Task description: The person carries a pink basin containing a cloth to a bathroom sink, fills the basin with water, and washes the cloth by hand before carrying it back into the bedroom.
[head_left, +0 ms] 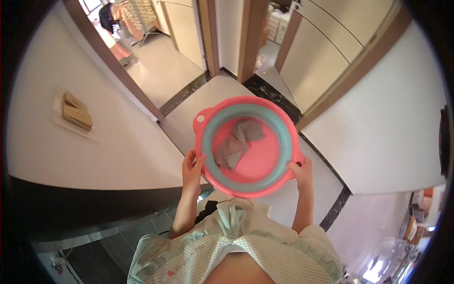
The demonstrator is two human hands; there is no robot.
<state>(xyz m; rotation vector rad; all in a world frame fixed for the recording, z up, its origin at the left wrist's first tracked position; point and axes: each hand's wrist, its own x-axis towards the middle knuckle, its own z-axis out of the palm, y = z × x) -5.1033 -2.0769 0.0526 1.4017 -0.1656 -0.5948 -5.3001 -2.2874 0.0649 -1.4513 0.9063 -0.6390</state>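
Note:
A round pink basin (246,192) with a grey-green inner band is held out in front of my body. My left hand (193,168) grips its rim at the lower left, thumb over the edge. On the opposite side my right hand (301,171) is closed around the rim beside the handle. Inside the basin lies a crumpled grey cloth (236,144), spread toward the left and upper part of the pink bottom. The fingers under the rim are hidden.
Ahead are two doorways: the left leads to a room with hanging clothes (135,19), the right has a cream door (321,52) standing ajar. White walls flank me, with a gold switch plate (75,112) on the left. A dark ledge (94,203) runs at lower left.

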